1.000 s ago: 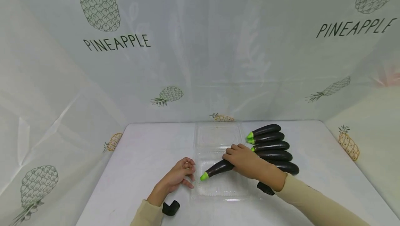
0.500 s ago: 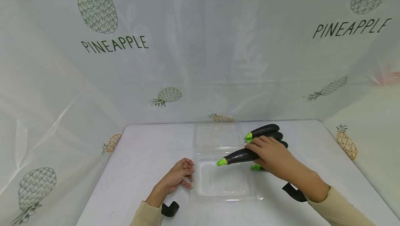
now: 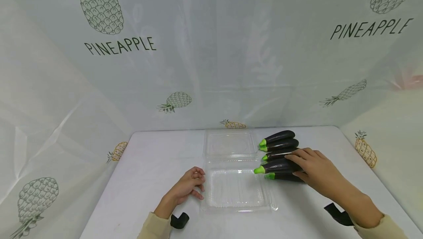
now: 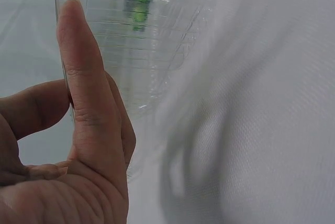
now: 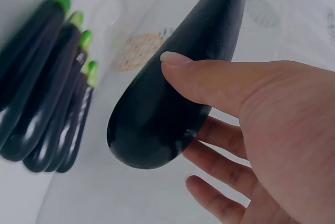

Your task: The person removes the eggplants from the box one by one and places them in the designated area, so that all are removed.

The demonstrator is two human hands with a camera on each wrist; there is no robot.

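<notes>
My right hand grips an eggplant by its rounded end, its thumb across the dark skin in the right wrist view. The green stem points left, over the row of eggplants right of the clear plastic clamshell box. In the right wrist view several more eggplants lie side by side. My left hand is at the box's left edge with loosely bent fingers. In the left wrist view one straight finger lies along the clear rim; whether the hand pinches it is unclear.
The box's lid lies opened flat toward the back of the white table. A pineapple-print sheet hangs behind and at both sides. Black straps show by both wrists.
My right hand has carried the eggplant from above the box rightward to the row. The box base is now uncovered. My left hand has stayed at the box's left edge.
</notes>
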